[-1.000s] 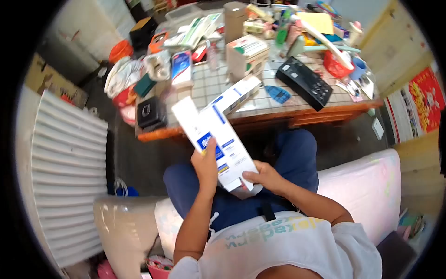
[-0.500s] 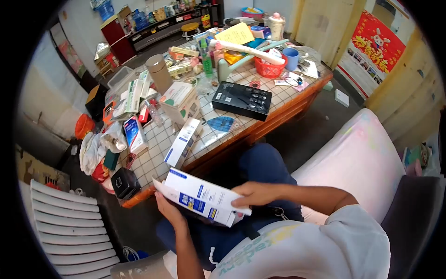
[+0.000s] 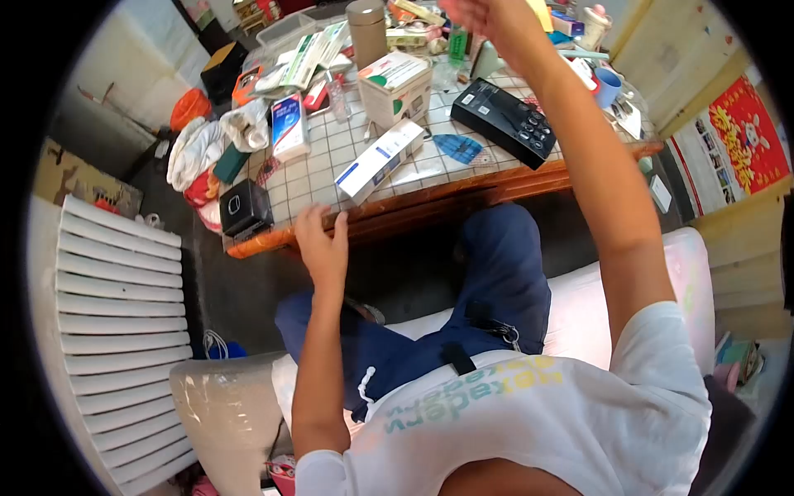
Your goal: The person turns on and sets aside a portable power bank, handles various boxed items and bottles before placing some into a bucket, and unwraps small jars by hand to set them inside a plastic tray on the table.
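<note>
Near the table's front edge, my left hand [image 3: 322, 236] is raised with its fingers apart and nothing in it. Just beyond it, a long white box with blue print [image 3: 380, 161] lies slanted on the tiled tabletop. My right hand [image 3: 488, 18] reaches over the far part of the table at the top of the view, slightly blurred, fingers outstretched, with no object visible in it. Below that arm lies a black box [image 3: 504, 122]. A white and green carton [image 3: 395, 89] stands left of the black box. The larger white packaging held earlier is not in view.
The table [image 3: 331, 192] also bears a brown cylinder [image 3: 366, 33], a blue and white box [image 3: 289, 124], a small black box [image 3: 245, 208] at the left corner and a blue cup [image 3: 606, 85]. White slatted panels [image 3: 124, 314] stand at left.
The white packaging has left my hands and is out of sight. My right hand has moved up and away over the table; my left hand has opened. The view has turned.
</note>
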A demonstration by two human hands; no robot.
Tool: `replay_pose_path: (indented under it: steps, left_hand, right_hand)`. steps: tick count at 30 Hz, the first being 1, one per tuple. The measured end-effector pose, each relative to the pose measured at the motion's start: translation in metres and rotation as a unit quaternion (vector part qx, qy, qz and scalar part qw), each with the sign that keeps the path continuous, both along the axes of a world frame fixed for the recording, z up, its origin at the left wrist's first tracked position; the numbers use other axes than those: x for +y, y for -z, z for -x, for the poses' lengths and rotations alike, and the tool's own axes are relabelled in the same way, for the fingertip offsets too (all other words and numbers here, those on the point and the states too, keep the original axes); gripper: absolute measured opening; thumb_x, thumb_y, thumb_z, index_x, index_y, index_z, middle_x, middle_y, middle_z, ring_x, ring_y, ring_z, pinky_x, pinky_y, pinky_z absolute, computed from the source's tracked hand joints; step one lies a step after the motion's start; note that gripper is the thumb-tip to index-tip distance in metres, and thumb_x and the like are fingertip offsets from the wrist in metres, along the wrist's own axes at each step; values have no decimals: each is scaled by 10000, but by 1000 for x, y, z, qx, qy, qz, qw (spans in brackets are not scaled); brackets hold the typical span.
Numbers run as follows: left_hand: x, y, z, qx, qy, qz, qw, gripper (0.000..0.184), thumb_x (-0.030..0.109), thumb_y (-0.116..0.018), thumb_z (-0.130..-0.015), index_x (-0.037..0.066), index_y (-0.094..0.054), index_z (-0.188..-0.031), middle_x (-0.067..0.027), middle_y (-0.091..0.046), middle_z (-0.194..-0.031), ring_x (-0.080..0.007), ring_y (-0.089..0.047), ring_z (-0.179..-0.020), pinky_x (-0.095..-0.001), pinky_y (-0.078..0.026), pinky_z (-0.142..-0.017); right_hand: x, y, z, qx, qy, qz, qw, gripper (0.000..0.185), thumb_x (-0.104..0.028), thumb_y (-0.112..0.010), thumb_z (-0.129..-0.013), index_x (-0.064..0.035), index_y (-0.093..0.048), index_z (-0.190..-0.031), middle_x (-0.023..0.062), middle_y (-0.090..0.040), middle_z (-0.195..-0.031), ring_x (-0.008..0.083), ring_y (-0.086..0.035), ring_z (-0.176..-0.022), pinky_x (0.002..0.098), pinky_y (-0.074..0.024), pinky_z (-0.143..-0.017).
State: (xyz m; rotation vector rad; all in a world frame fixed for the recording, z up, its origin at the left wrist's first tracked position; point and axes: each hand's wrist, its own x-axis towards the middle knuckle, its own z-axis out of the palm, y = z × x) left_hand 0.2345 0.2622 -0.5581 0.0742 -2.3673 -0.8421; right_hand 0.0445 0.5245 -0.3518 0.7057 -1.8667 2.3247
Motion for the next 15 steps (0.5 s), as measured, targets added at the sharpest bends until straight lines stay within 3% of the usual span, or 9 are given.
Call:
replay_pose_path:
  steps: [1,2,3,4,5,7,9,11,15]
  left_hand:
    - [3,-2,6,0,-4,35,999,356,202,-672,-733,9,-534,-1000,-178,-499,-1092,-325,-456,-1053,-377,-355,-907]
    - [8,-6,14,1,-6,71,997,440,221,-700,-702,11,-520,-1044,-188,-482,-1135,-339,-433,-1092,-393,-343,-929]
    - [12,-9,21,2,0,94,996,474,227,-710,-687,11,-513,-1061,-188,-484,-1128,-339,-437,-1083,-399,-347,-921]
    - [16,-11,30,5,8,118,993,509,232,-719,-673,11,-506,-1078,-188,-487,-1121,-340,-442,-1074,-405,-351,-914]
    - [18,-11,39,9,17,142,990,543,238,-728,-658,11,-499,-1096,-188,-490,-1114,-340,-446,-1065,-411,-355,-906]
    - [17,-3,59,-40,57,137,988,556,239,-724,-657,8,-493,-1107,-178,-503,-1080,-337,-462,-1031,-411,-373,-875]
    - [16,0,67,-100,86,95,987,563,235,-718,-657,3,-487,-1114,-171,-515,-1041,-332,-479,-992,-410,-391,-841]
    - [16,-2,70,-167,99,19,981,564,227,-712,-659,-6,-481,-1118,-166,-526,-996,-326,-496,-949,-407,-409,-806]
    - [21,2,49,-85,81,-49,992,446,249,-651,-744,-23,-512,-1068,-163,-560,-970,-280,-538,-881,-344,-423,-774]
  right_hand:
    - [3,25,-17,7,31,-137,990,351,-315,-437,-903,-29,-530,-1083,80,-607,-1009,132,-591,-893,257,-451,-839]
    - [-6,39,-54,-14,20,-96,995,336,-297,-461,-890,-37,-542,-1088,62,-611,-977,108,-585,-855,237,-444,-812]
    - [-6,50,-79,-53,19,-157,986,336,-290,-484,-878,-39,-542,-1094,51,-612,-943,105,-581,-841,235,-448,-794]
    - [-6,79,-91,-113,7,-118,986,316,-280,-492,-874,-35,-548,-1067,44,-606,-912,108,-574,-817,235,-453,-765]
    - [-3,93,-113,-132,-18,-154,979,283,-255,-489,-881,-34,-543,-1048,48,-603,-900,119,-575,-819,239,-457,-754]
    - [5,138,-142,-226,-63,-118,965,212,-197,-485,-886,-46,-545,-1022,62,-607,-914,123,-584,-828,237,-462,-736]
    - [8,163,-168,-315,-40,-78,945,182,-146,-495,-880,-23,-556,-999,64,-616,-889,110,-589,-786,227,-470,-702]
    - [14,185,-179,-326,-12,-95,941,171,-137,-499,-877,-23,-554,-990,59,-614,-886,106,-587,-786,227,-467,-705]
    - [17,198,-183,-307,35,-103,945,235,-159,-522,-871,-13,-530,-1056,73,-605,-937,124,-579,-843,233,-454,-750]
